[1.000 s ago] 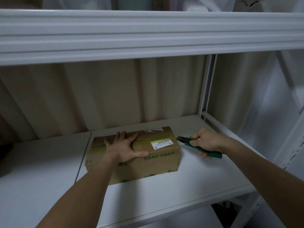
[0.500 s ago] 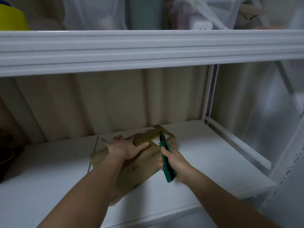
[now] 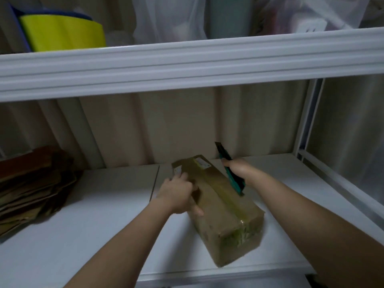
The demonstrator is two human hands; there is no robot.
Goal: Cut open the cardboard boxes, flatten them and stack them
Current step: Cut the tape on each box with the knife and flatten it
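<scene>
head view, left hand (image 3: 176, 193) fingers gripping taped cardboard box (image 3: 226, 213), right hand (image 3: 239, 170) fingers wrapped round green box cutter (image 3: 229, 170), label (image 3: 202, 163) unreadable

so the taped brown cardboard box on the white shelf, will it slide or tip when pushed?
The taped brown cardboard box probably slides: smooth white shelf. Unlikely to tip, since it lies long and low. Likely stiff while sealed.

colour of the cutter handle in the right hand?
Green, teal-leaning; the utility knife held by the right hand shows in the head view.
</scene>
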